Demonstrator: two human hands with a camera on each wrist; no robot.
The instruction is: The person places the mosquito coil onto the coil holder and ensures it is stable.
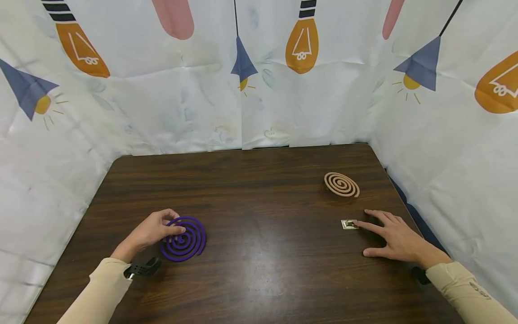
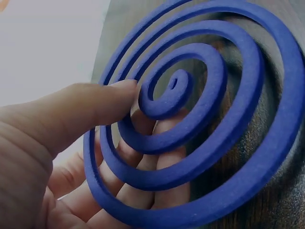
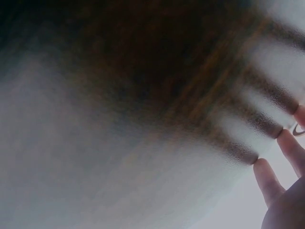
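My left hand (image 1: 155, 229) pinches a purple mosquito coil (image 1: 199, 238) by its left side. In the left wrist view the thumb lies on top of the coil's rings (image 2: 209, 179), and the other fingers show beneath through the gaps. The coil is tilted over the dark table. On the right, my right hand (image 1: 394, 236) is spread low with its fingertips on the tabletop. Its index fingertip touches a small flat metal plate (image 1: 346, 224), likely a coil stand. The right wrist view catches only some of the right hand's fingers (image 3: 269, 183) at its edge.
A tan mosquito coil (image 1: 341, 184) stands toward the back right of the brown wood-grain table (image 1: 251, 189), beyond the metal plate. White curtains (image 1: 182, 103) printed with lamps and bulbs hang behind the table and along both sides.
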